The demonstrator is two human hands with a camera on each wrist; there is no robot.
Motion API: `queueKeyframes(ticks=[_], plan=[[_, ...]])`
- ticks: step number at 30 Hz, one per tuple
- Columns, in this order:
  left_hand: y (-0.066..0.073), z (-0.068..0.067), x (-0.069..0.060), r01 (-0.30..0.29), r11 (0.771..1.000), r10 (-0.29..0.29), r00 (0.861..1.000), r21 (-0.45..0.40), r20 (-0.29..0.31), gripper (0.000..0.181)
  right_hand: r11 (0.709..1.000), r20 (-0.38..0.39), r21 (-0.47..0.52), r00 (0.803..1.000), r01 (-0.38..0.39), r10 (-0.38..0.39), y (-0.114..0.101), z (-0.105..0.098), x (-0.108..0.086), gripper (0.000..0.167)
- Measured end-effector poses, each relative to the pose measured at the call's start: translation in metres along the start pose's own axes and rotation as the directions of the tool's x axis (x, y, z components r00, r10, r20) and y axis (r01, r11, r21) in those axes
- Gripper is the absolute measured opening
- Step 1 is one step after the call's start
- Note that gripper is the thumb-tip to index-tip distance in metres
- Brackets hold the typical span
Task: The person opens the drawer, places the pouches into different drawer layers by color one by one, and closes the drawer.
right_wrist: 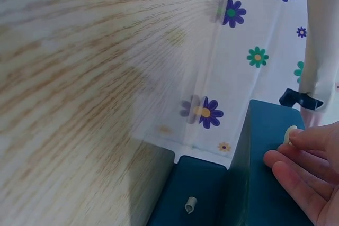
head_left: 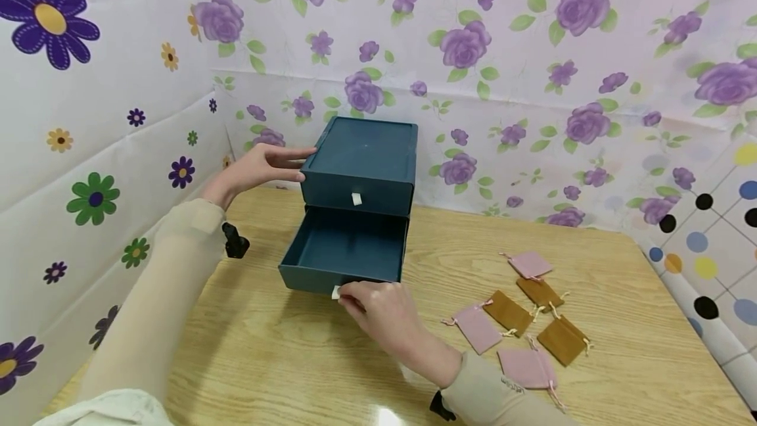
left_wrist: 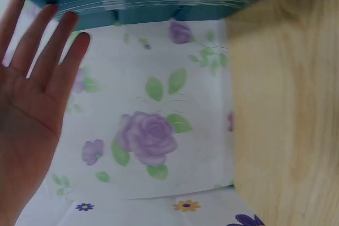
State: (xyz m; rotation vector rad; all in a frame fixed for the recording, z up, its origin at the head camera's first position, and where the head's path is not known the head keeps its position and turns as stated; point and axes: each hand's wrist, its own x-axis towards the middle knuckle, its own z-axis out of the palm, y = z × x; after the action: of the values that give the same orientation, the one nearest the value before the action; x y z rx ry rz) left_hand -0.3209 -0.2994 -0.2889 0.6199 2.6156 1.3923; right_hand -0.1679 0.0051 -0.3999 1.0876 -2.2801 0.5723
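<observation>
A dark blue two-drawer box (head_left: 367,150) stands against the back wall. Its lower drawer (head_left: 349,252) is pulled out and nothing shows inside, while the upper one is closed with a small white pull tab (head_left: 357,199). My right hand (head_left: 384,321) pinches the lower drawer's white pull tab (right_wrist: 290,134) between thumb and fingers. At the box's upper left side, my left hand (head_left: 260,166) rests its straight fingertips by the top edge. The left wrist view shows that palm (left_wrist: 26,104) with fingers extended, holding nothing.
On the wooden table (head_left: 248,360) to the right lie several small drawstring pouches, some pink (head_left: 479,327) and some brown (head_left: 563,339). Flower-patterned sheeting (head_left: 503,117) covers the wall behind and the left side. A strip of clear tape (left_wrist: 175,1) runs across the box's side.
</observation>
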Motion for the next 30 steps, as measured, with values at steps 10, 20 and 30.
queueKeyframes(ticks=[10, 20, 30], plan=[[0.004, 0.006, 0.003, 0.031, 0.999, -0.031, 0.999, -0.02, -0.012, 0.057, 1.0, -0.003, 0.006, 1.0, -0.014, 0.014, 0.002, -0.002, -0.002, 0.005], [-0.004, 0.009, -0.005, 0.041, 0.999, -0.042, 0.998, -0.019, -0.043, 0.057, 0.999, 0.032, 0.029, 0.999, -0.022, 0.021, -0.001, -0.001, -0.003, 0.007], [-0.003, 0.008, -0.002, 0.017, 1.0, -0.018, 0.998, -0.014, -0.053, 0.056, 0.987, 0.018, 0.158, 1.0, -0.018, 0.015, 0.005, -0.044, -0.008, 0.015]])
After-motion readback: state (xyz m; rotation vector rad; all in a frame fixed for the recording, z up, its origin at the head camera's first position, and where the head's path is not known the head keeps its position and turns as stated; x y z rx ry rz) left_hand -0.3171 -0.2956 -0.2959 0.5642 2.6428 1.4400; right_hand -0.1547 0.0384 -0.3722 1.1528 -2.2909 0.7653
